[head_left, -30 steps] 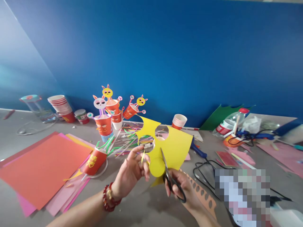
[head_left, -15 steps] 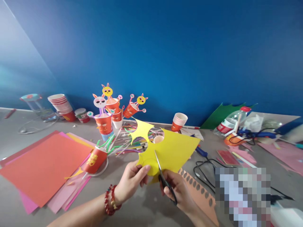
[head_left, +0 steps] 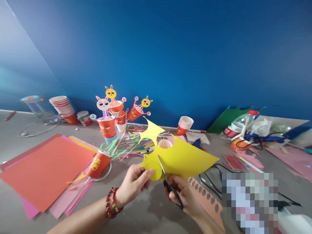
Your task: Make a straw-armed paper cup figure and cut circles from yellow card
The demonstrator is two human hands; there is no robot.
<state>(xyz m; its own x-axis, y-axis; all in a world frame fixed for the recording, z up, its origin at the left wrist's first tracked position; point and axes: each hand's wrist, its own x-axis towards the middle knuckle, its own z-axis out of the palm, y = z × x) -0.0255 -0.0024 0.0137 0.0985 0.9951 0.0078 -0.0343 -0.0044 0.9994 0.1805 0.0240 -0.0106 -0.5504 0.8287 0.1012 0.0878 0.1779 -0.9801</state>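
A yellow sheet of paper (head_left: 185, 157) with curved cut-outs along its left side is held up over the grey table. My left hand (head_left: 137, 182), with red beads on its wrist, pinches the sheet's lower left part by a round drawn or partly cut disc (head_left: 154, 171). In my right hand (head_left: 180, 191) are black-handled scissors (head_left: 173, 191), their blades pointing up and left across the paper beside that disc. Some of the right fingers are hidden behind the paper and handles.
Decorated red cups (head_left: 107, 126) with animal faces stand behind at left, near pipe cleaners (head_left: 129, 143). Coloured sheets (head_left: 51, 169) lie left, beside a tilted red cup (head_left: 98, 163). Stacked cups (head_left: 185, 125) stand at the wall; a bottle (head_left: 237, 126) and black cables (head_left: 209, 182) are right.
The yellow sheet has turned, its right corner now farther right and lower, its upper left piece shifted right. Both hands keep their hold and have moved only slightly.
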